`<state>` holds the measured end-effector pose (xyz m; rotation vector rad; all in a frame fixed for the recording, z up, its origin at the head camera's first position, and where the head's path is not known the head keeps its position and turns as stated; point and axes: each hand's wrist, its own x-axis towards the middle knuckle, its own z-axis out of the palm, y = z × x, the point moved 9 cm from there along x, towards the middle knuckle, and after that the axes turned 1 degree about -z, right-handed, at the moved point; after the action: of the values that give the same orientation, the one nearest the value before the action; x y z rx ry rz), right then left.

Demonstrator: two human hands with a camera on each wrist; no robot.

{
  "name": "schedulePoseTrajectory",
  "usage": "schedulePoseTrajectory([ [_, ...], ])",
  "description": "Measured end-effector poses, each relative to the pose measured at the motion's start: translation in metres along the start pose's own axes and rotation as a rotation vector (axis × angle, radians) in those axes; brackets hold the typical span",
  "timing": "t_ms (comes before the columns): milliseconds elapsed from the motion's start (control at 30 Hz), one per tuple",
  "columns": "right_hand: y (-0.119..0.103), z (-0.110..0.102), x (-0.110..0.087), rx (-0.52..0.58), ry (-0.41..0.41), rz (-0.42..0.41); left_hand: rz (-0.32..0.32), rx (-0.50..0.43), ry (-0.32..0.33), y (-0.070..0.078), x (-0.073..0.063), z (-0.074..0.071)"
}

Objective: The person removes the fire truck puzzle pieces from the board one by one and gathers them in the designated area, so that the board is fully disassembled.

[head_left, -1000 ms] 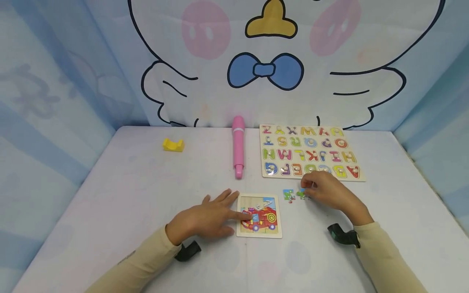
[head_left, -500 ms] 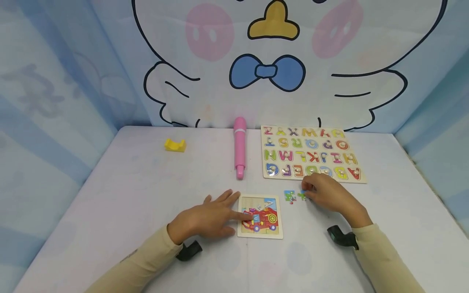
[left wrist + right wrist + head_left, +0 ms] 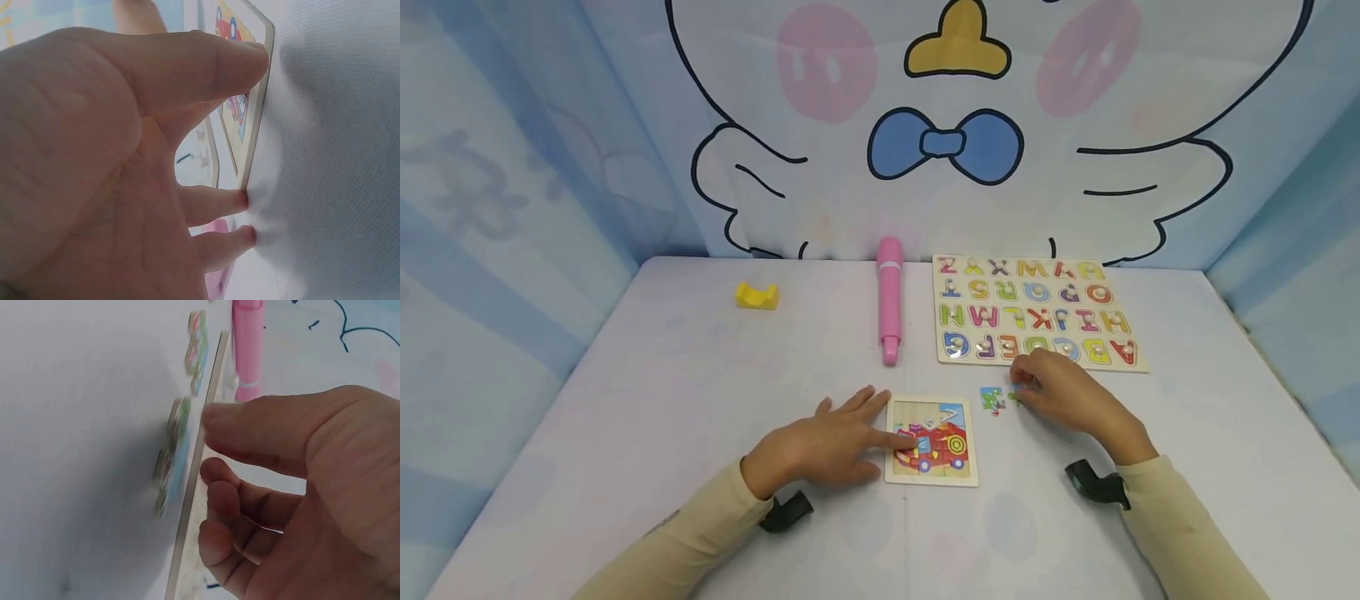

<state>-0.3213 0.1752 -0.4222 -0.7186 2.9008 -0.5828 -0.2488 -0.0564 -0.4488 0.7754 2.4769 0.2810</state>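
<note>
On the white cloth-covered desk (image 3: 700,375), the left hand (image 3: 827,454) lies with fingers spread beside a small square puzzle tray in pale wood (image 3: 934,481), its index fingertip resting on the printed red vehicle (image 3: 942,442) inside. The tray sits around the middle of the desk, well in from the far edge. The right hand (image 3: 1063,400), fingers loosely bent, is beyond the tray's far right corner; in the right wrist view thumb and fingertips stand a little apart with nothing visible between them, just beside a blue-and-green wooden puzzle piece (image 3: 174,453), slightly blurred there and mostly covered in the head view. A second blue-and-green piece with a touch of red (image 3: 992,400) lies just to its left, near the tray. Behind the right hand, a rectangular wooden alphabet board with colourful knobbed letters (image 3: 1141,365) stretches along the right part of the desk's far edge. To its left a long pink cylinder with a narrow tip (image 3: 890,300) lies pointing away from that edge, and a small yellow notched block (image 3: 757,297) is near the desk's far left corner.
</note>
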Motion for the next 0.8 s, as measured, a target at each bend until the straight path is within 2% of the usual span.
schedulePoseTrajectory([
  [167, -0.026, 0.003, 0.0, 0.038, 0.029, -0.053, -0.011, -0.007, -0.007, -0.001, 0.0, 0.0],
  [433, -0.072, 0.026, -0.002, 0.014, -0.014, -0.238, -0.009, 0.011, -0.015, -0.001, 0.003, 0.001],
  [633, -0.08, 0.038, -0.003, -0.034, -0.042, -0.281, -0.006, 0.012, -0.012, -0.001, 0.003, 0.001],
  [800, -0.081, 0.039, -0.003, -0.064, -0.045, -0.263, -0.012, 0.011, -0.01, -0.002, 0.003, 0.001],
])
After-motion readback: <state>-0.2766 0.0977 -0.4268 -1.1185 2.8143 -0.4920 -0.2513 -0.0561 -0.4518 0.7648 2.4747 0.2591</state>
